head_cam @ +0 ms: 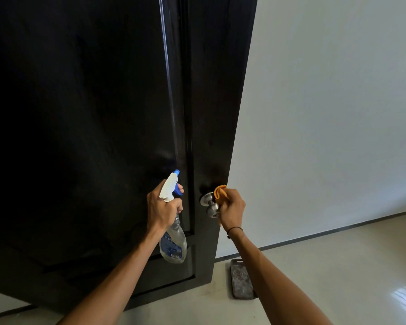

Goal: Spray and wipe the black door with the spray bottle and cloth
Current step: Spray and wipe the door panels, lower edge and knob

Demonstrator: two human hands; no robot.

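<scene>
The black door (85, 137) is filling the left and centre of the view, its free edge running from twelve o'clock down to about six. The left hand (162, 207) is gripping the neck of the spray bottle (172, 231), one finger lying at the blue trigger, the nozzle pointing up at the door panel. At three o'clock from it, the right hand (232, 211) is bunching the orange cloth (220, 192) in curled fingers, just beside the metal door knob (210, 205).

Judging by this, the work is sitting around the knob area; no wet streaks or droplets are showing on the dark panel, so how much is already wiped cannot be told. The bottle is carrying a blue label, its writing too small to read. A dark tray (242, 280) is lying on the floor (338, 266) at five o'clock.
</scene>
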